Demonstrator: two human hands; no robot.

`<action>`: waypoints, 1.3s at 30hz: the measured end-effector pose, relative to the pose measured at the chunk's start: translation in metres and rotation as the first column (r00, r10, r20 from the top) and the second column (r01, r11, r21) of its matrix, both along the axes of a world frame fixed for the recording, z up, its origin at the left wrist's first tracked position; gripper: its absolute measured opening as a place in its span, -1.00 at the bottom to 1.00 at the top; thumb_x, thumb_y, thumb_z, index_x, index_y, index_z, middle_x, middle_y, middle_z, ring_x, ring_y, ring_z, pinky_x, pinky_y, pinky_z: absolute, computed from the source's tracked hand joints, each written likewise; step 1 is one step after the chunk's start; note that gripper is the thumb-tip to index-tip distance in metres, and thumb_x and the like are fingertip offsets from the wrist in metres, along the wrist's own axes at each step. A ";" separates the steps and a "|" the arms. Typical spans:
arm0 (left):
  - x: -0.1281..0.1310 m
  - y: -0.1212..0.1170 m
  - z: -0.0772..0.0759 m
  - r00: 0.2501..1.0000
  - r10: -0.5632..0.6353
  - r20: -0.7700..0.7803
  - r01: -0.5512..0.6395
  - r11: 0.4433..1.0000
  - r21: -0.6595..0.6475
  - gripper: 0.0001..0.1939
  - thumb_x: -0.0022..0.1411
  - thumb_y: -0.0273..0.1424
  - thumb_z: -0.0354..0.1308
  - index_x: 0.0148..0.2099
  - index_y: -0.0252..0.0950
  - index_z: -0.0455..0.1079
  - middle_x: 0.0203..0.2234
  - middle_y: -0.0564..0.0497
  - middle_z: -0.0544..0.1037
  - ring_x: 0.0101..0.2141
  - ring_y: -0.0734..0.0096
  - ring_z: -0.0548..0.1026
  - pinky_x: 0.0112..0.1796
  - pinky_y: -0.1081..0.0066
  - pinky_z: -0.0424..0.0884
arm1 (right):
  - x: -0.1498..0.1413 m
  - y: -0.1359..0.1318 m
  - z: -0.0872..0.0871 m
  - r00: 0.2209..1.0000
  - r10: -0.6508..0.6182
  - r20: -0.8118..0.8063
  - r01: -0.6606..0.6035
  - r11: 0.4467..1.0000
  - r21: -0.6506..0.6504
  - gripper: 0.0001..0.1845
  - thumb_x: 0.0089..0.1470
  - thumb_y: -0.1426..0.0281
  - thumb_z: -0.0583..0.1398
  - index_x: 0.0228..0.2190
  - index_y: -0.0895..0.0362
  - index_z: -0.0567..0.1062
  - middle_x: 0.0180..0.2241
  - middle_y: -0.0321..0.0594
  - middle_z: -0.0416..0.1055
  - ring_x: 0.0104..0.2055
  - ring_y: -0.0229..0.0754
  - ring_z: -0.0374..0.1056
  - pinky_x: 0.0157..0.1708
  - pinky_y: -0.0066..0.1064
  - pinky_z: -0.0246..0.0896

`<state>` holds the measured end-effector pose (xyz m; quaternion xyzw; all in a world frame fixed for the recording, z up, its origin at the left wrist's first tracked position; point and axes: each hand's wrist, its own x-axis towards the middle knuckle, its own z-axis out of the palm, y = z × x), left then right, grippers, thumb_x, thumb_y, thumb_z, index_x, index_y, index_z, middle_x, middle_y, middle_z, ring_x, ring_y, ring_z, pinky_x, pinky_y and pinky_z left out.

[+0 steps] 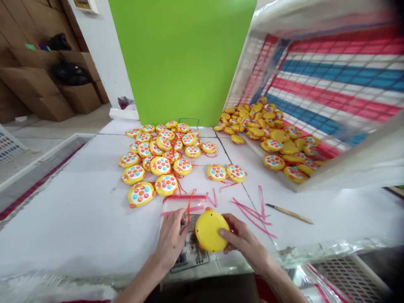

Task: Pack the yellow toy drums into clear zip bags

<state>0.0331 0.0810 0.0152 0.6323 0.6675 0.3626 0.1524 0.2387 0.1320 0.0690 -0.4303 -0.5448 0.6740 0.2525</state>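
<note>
My right hand (pixel 244 240) grips a round yellow duck-shaped toy (pixel 211 231), thumb across its plain back, fingers underneath. Small dark holes show in that back, which faces up. Close beside the toy, my left hand (pixel 172 235) pinches an orange cord (pixel 190 204) whose loop sticks up past the fingertips. Under both hands lies a clear plastic bag with pink edging (pixel 184 204) and a dark printed sheet (pixel 191 254), partly covered. Beyond my left hand is a pile of duck toys (pixel 160 166) with coloured dots face up, several with orange cords attached.
Two dotted toys (pixel 216 172) lie apart in the middle. Pink strips (pixel 252 212) and a wooden-handled pointed tool (pixel 289 213) are at right. A tipped white basket (pixel 341 176) with striped lining spills many yellow toys (pixel 279 135). A green panel (pixel 183 63) stands behind.
</note>
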 end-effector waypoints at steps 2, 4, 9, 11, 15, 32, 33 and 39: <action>-0.001 0.001 -0.002 0.998 -0.055 0.000 0.055 0.998 0.037 -0.62 0.13 -0.58 -0.06 -0.01 -0.22 0.28 -0.33 0.01 0.47 -0.27 0.30 0.39 -0.19 0.24 0.35 | 0.004 -0.003 0.003 0.996 0.091 0.011 -0.090 0.995 -0.049 -0.56 -0.09 0.20 0.28 -0.18 0.15 0.40 -0.35 -0.24 0.38 -0.42 -0.24 0.35 -0.55 -0.48 0.34; -0.001 0.003 -0.002 0.992 -0.116 -0.038 0.118 0.992 0.048 -0.69 0.15 -0.57 -0.08 -0.11 -0.24 0.36 -0.35 -0.01 0.50 -0.27 0.27 0.39 -0.20 0.23 0.34 | 0.004 -0.006 0.006 0.987 0.157 -0.031 -0.160 0.982 -0.097 -0.58 -0.07 0.21 0.27 -0.17 0.14 0.42 -0.34 -0.22 0.39 -0.37 -0.21 0.37 -0.50 -0.46 0.36; 0.001 0.004 0.002 0.962 -0.180 -0.207 0.194 0.980 0.052 -0.72 0.25 -0.48 -0.13 -0.33 -0.29 0.41 -0.41 -0.06 0.48 -0.34 0.26 0.39 -0.27 0.24 0.35 | -0.023 0.000 0.008 0.972 0.017 -0.234 -0.041 0.994 -0.098 -0.56 0.04 0.20 0.17 -0.05 0.09 0.33 -0.22 -0.15 0.36 -0.24 -0.16 0.37 -0.46 -0.45 0.38; 0.003 0.004 0.003 0.926 -0.171 -0.338 0.208 0.975 0.075 -0.72 0.25 -0.52 -0.13 -0.34 -0.31 0.41 -0.41 -0.08 0.48 -0.34 0.26 0.39 -0.27 0.24 0.35 | -0.039 0.008 0.004 0.981 -0.049 -0.186 0.056 0.998 0.032 -0.52 0.08 0.19 0.12 0.02 0.05 0.23 -0.23 -0.17 0.34 -0.28 -0.17 0.37 -0.56 -0.48 0.36; 0.007 0.001 0.009 0.885 -0.092 -0.456 0.219 0.947 0.235 -0.77 0.24 -0.57 -0.07 -0.35 -0.33 0.40 -0.47 -0.04 0.47 -0.38 0.30 0.39 -0.28 0.26 0.32 | -0.055 0.017 -0.005 0.986 0.057 0.157 -0.120 0.897 0.426 -0.56 0.17 0.24 0.02 0.06 0.07 0.17 -0.46 -0.31 0.33 -0.60 -0.32 0.26 -0.67 -0.51 0.24; -0.026 -0.002 0.052 0.836 0.164 0.524 -0.039 0.970 -0.242 -0.75 0.13 -0.26 0.04 -0.41 -0.33 0.40 -0.55 -0.01 0.53 -0.49 0.34 0.47 -0.48 0.45 0.34 | -0.040 0.011 0.003 0.918 -0.028 0.395 -0.269 0.687 0.675 -0.59 0.22 0.29 -0.04 0.07 0.10 0.26 -0.31 -0.18 0.49 -0.39 -0.22 0.42 -0.38 -0.46 0.27; -0.024 -0.001 0.052 0.846 0.163 0.507 -0.052 0.972 -0.227 -0.76 0.14 -0.27 0.03 -0.44 -0.32 0.38 -0.56 0.01 0.51 -0.51 0.36 0.45 -0.49 0.46 0.32 | -0.040 0.011 0.005 0.911 -0.020 0.413 -0.290 0.679 0.674 -0.59 0.23 0.30 -0.05 0.07 0.10 0.27 -0.26 -0.16 0.50 -0.35 -0.20 0.43 -0.35 -0.45 0.27; -0.017 0.001 0.050 0.923 0.167 0.348 -0.131 0.984 -0.123 -0.79 0.17 -0.29 -0.01 -0.43 -0.27 0.33 -0.59 0.06 0.45 -0.54 0.41 0.39 -0.50 0.47 0.26 | -0.044 0.017 0.018 0.732 0.069 0.678 -0.616 0.492 0.615 -0.68 0.21 0.35 -0.01 -0.35 0.11 0.54 -0.46 -0.23 0.50 -0.43 -0.22 0.42 -0.42 -0.49 0.19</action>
